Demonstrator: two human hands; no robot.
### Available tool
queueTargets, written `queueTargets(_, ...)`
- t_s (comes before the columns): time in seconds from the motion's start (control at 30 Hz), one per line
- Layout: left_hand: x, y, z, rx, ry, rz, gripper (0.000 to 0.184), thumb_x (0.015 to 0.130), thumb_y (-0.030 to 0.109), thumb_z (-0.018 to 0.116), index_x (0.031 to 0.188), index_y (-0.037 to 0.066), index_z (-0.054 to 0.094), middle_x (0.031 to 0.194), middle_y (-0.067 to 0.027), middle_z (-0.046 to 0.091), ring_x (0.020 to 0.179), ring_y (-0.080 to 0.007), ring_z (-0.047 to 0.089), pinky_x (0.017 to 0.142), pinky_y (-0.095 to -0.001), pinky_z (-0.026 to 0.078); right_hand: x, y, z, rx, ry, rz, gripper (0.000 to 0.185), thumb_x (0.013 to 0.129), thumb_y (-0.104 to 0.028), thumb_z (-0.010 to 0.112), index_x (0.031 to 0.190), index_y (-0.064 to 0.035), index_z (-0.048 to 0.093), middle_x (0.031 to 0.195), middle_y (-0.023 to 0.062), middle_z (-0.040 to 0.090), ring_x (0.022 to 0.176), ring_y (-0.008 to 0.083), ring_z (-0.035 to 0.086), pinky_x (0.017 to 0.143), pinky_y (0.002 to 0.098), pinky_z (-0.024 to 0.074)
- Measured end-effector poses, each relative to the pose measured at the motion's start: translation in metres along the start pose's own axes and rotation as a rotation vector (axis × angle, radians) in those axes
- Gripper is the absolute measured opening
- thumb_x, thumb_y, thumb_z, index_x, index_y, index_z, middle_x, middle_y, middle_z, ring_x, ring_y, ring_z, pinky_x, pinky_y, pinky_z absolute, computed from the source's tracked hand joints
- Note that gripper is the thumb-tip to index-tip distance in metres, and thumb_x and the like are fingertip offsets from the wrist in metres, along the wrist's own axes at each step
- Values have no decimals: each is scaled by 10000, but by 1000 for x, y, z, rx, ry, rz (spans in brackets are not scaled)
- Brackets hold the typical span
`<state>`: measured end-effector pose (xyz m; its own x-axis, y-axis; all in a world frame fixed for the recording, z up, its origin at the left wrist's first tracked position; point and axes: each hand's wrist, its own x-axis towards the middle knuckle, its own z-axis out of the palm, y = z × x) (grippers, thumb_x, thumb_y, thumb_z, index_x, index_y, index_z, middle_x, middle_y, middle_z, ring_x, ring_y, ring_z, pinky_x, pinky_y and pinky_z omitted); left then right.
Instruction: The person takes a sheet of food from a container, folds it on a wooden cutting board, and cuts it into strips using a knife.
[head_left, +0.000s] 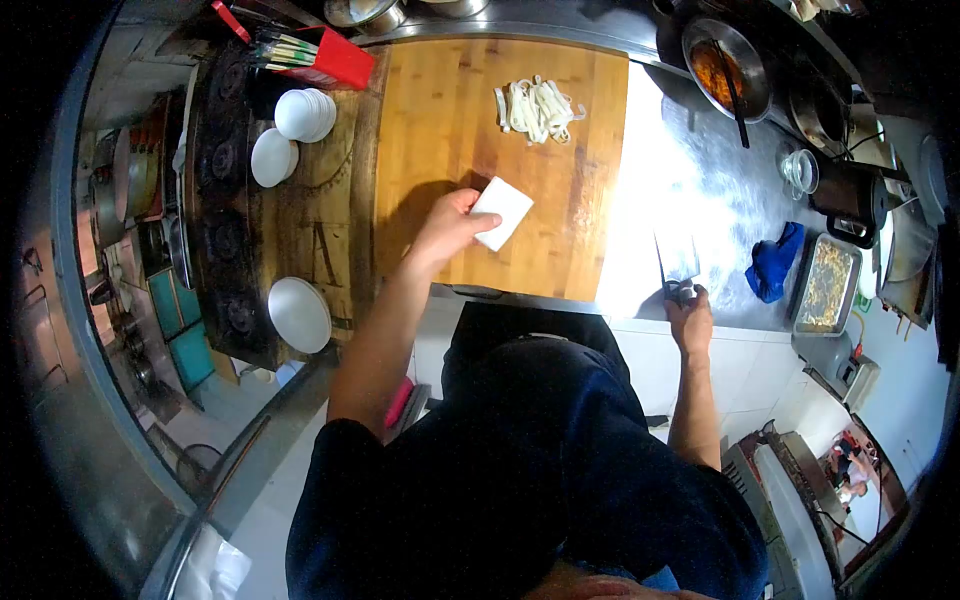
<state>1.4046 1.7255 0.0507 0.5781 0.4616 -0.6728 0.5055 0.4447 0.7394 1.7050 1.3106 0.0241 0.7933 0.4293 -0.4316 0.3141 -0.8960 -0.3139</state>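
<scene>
My left hand [448, 228] is closed on a flat white square slab [508, 208], thumb on top, over the wooden cutting board [430, 110]. Whether the slab is tofu or something else I cannot tell. Farther back on the board lies a loose pile of pale cut strips [540, 110]. To the right, my right hand [690, 318] has its fingers around the handle of a cleaver [680, 258]. Its shiny blade points away from me over the steel counter and partly blends into the glare.
Stacked white bowls [303, 115], a white plate [299, 314] and a red utensil holder [345, 62] stand left. Rightward are a blue cloth [775, 262], a metal tray of food pieces [828, 285], glass bowls [799, 172] and a pan of reddish food [715, 72] with a dark utensil.
</scene>
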Motion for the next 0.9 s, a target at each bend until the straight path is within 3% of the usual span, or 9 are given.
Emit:
queueTargets(0.13,16,-20,7,126,-1,-81,336,927,195,810,1166,-23,720,982,-102,787,879,-189,728,791,-353,567,-3,9,21,97,62,-156,679,867,-92,815,1455,19,493,1165,249,730,1054,435,725,930,485,580)
queueTargets(0.23,-7,-3,17,866,362,-65,410,944,282,805,1206,-17,705,1045,-237,768,954,-413,744,873,-536,575,-5,9,15,159,20,-151,717,870,-67,776,1500,26,446,1142,246,737,1024,428,738,917,483,587)
queueTargets(0.27,-25,7,26,1058,520,101,375,971,280,767,1211,-1,704,1182,-221,724,1114,-435,692,940,-555,561,-8,6,13,155,43,-136,766,873,-79,745,1544,35,394,1116,248,742,1006,421,745,903,483,594)
queueTargets(0.37,-31,-15,32,964,538,276,344,979,253,745,1209,-1,707,1278,-175,678,1235,-402,634,982,-534,552,-10,3,-1,47,73,-66,819,874,-105,736,1587,20,353,1035,232,758,935,415,757,861,481,600)
queueTargets(0.4,-28,-27,38,955,513,347,324,965,172,715,1228,-18,702,1308,-144,676,1261,-380,621,1001,-508,548,-18,-18,-14,95,87,-95,726,910,-134,738,1553,17,437,900,172,731,802,319,735,774,432,590)
queueTargets(0.57,-10,-48,57,1045,482,643,401,887,21,691,1287,-4,692,1364,-149,652,1315,-365,581,1101,-459,503,-26,-65,-28,461,-97,-231,424,1005,-111,718,1404,0,629,801,63,613,733,135,563,709,314,523)
queueTargets(0.63,-3,-54,60,1131,520,686,368,923,88,638,1275,4,705,1335,-138,660,1302,-359,597,1129,-466,481,-31,-133,-45,308,-317,-195,402,1003,-119,720,1382,-10,642,862,141,710,768,211,675,755,361,569)
queueTargets(0.77,-1,-54,59,1141,509,667,379,927,99,635,1286,-2,701,1354,-153,651,1318,-356,591,1136,-468,479,-18,-178,5,120,-391,-439,392,975,-115,708,1349,-17,644,1038,300,760,933,412,776,820,473,606)
queueTargets(0.9,-6,-56,58,1133,516,674,391,926,98,636,1298,-5,699,1369,-168,643,1347,-362,572,1145,-476,473,-17,-209,21,121,-438,-440,392,981,-126,713,1350,-22,629,968,295,755,908,465,759,789,505,601)
